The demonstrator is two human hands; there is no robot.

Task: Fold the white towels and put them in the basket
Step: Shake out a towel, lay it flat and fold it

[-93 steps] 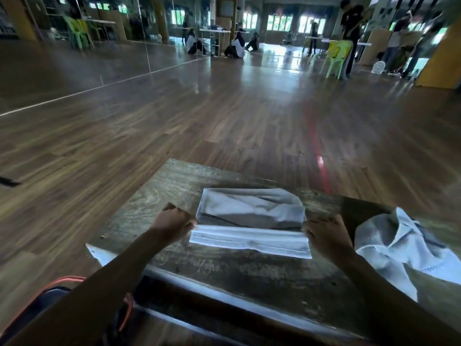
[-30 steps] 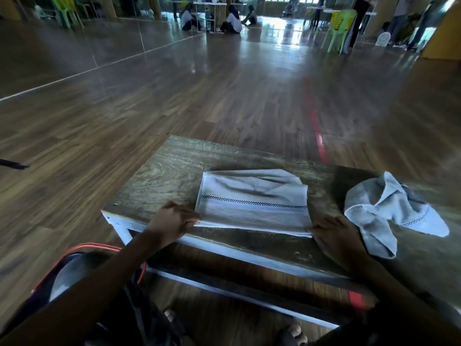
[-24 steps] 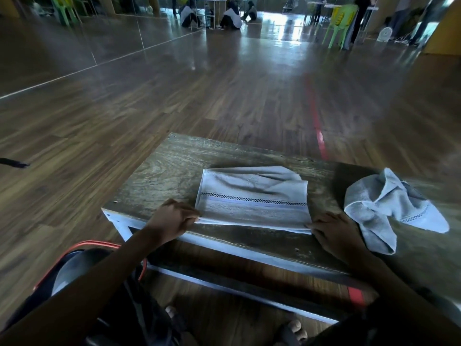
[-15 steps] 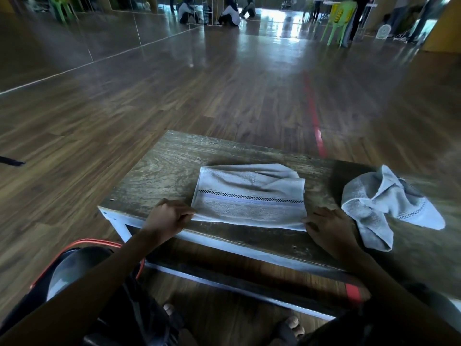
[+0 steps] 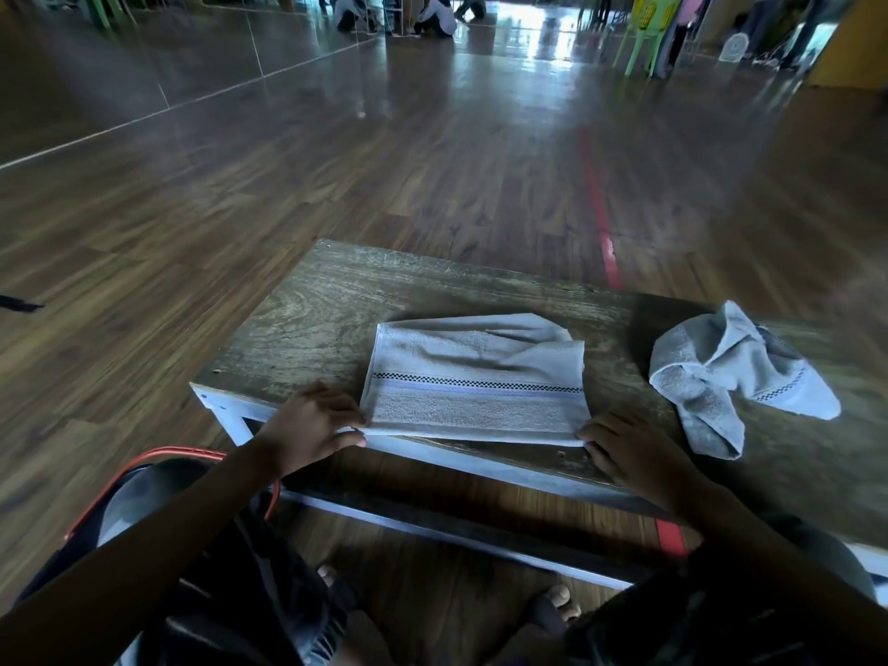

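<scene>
A white towel (image 5: 475, 382) with a black checked stripe lies folded in a wide rectangle near the front edge of the low wooden table (image 5: 336, 300). My left hand (image 5: 312, 425) pinches its near left corner. My right hand (image 5: 624, 449) holds its near right corner at the table's edge. A second white towel (image 5: 721, 372) lies crumpled on the right of the table, apart from both hands. The basket (image 5: 158, 478) with a red rim stands on the floor at the lower left, partly hidden by my left arm.
Wooden floor stretches beyond the table, with a red line (image 5: 598, 204) running away from it. People and green chairs (image 5: 644, 36) are far off at the back. My feet (image 5: 552, 598) rest under the table.
The towel's near flap, lifted three seconds ago, now lies flat with the striped band on top. Both hands stay on the near corners; the view has tilted down.
</scene>
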